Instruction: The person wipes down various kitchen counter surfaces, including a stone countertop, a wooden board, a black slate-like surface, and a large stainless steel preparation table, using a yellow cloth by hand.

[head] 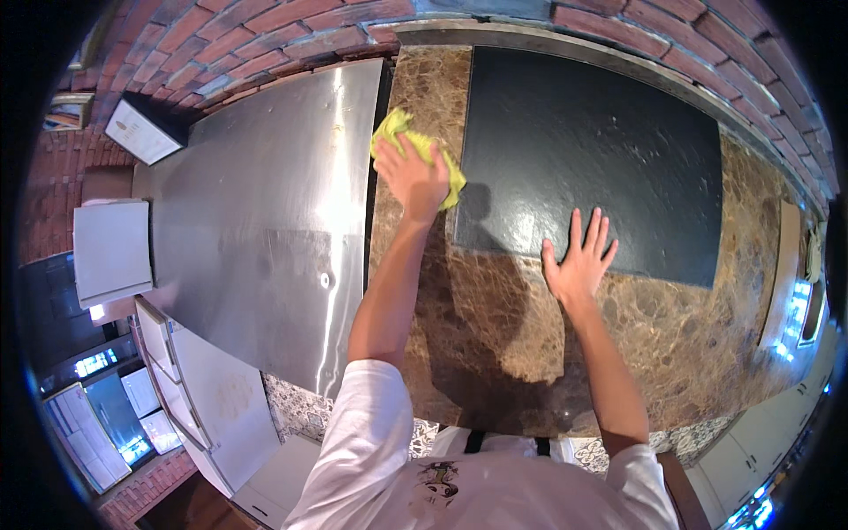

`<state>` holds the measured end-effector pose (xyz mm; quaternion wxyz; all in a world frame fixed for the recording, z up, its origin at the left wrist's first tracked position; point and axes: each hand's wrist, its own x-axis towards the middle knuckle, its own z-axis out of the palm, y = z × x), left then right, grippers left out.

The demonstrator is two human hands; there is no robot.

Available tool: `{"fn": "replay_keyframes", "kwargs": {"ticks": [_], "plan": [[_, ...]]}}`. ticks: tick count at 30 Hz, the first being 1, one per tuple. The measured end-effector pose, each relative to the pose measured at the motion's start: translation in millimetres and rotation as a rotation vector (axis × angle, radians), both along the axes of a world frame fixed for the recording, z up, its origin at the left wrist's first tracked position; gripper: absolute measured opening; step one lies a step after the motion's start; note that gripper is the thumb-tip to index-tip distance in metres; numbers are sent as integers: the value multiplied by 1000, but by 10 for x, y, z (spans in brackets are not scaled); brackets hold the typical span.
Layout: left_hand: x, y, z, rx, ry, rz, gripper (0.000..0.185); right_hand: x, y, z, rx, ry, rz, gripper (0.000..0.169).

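Under my left hand (416,177) lies a crumpled yellow cloth (395,124), pressed against a brown marble countertop (434,73) near its left edge. The cloth's right end reaches the left edge of a black slab (596,146) on the countertop. My right hand (583,255) rests palm down with fingers spread, its fingers on the slab's near edge and its wrist over the marble. Nothing is held in the right hand.
A stainless steel worktop (265,172) adjoins on the left, a dark gap between. A brick wall (298,33) runs behind. A white box-shaped sign (142,130) and a white box (112,248) stand far left. A beige board (780,271) lies at the right.
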<state>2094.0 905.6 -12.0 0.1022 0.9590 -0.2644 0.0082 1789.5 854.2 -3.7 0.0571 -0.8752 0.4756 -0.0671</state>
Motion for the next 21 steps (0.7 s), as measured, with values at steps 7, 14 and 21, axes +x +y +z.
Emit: {"fn": "replay_keyframes", "kwargs": {"ticks": [7, 14, 21], "plan": [[788, -1332, -156, -91, -20, -61, 82, 33, 0, 27, 30, 37, -6, 77], [1132, -1634, -389, -115, -112, 33, 81, 93, -8, 104, 85, 15, -2, 78], [365, -383, -128, -64, -71, -457, 70, 38, -37, 87, 66, -21, -25, 77]]}}
